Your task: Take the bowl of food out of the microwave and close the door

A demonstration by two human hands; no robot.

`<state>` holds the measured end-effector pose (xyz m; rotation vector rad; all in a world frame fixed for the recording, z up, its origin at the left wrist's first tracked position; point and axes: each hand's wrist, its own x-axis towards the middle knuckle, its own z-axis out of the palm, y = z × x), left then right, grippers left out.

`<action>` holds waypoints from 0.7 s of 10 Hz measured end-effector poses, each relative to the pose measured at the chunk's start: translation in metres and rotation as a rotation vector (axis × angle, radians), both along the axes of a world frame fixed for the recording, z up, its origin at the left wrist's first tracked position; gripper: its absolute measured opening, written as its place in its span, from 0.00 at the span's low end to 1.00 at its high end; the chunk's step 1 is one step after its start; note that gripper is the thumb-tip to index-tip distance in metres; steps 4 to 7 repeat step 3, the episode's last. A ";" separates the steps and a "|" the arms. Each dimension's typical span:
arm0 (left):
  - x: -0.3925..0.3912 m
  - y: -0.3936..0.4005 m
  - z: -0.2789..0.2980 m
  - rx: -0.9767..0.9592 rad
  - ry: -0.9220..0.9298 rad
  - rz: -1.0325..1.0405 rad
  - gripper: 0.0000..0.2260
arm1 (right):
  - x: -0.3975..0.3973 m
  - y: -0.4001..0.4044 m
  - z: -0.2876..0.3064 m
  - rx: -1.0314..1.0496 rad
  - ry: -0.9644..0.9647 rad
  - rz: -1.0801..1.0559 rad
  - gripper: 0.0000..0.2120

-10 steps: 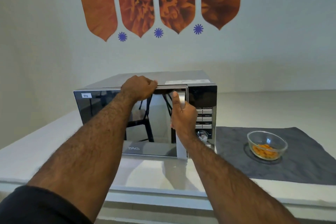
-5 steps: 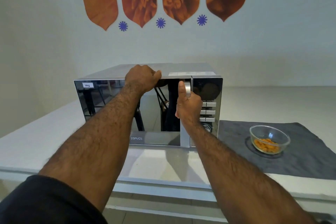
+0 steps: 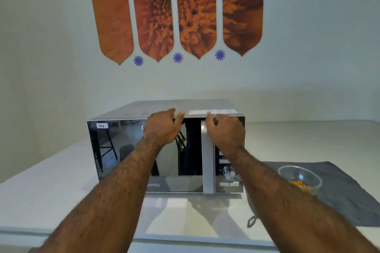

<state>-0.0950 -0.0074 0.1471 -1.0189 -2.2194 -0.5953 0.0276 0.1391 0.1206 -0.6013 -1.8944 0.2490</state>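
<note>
The silver microwave (image 3: 123,150) stands on the white counter with its mirrored door flush against the body. My left hand (image 3: 162,127) lies curled over the top front edge above the door. My right hand (image 3: 226,131) is bent at the top of the vertical door handle (image 3: 207,166), with the thumb on the upper edge and the knuckles over the control panel. The glass bowl (image 3: 299,178) with orange food sits outside the microwave, to its right, on a grey mat (image 3: 349,201).
The control panel with its dial (image 3: 228,172) is right of the handle. The white counter (image 3: 51,191) extends left of and in front of the microwave. A cord loop (image 3: 251,221) lies by the mat's front corner. The wall stands close behind.
The door swung from slightly ajar to flush with the body. My right hand slid up the handle to its top. My left hand stayed on the top edge.
</note>
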 end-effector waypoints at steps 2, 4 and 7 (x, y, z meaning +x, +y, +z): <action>-0.012 -0.002 0.036 -0.070 -0.254 0.031 0.32 | -0.001 0.023 0.069 0.159 -0.088 0.145 0.23; -0.016 -0.004 0.064 -0.167 -0.305 0.041 0.35 | 0.001 0.029 0.114 0.067 -0.198 0.138 0.19; -0.016 -0.004 0.064 -0.167 -0.305 0.041 0.35 | 0.001 0.029 0.114 0.067 -0.198 0.138 0.19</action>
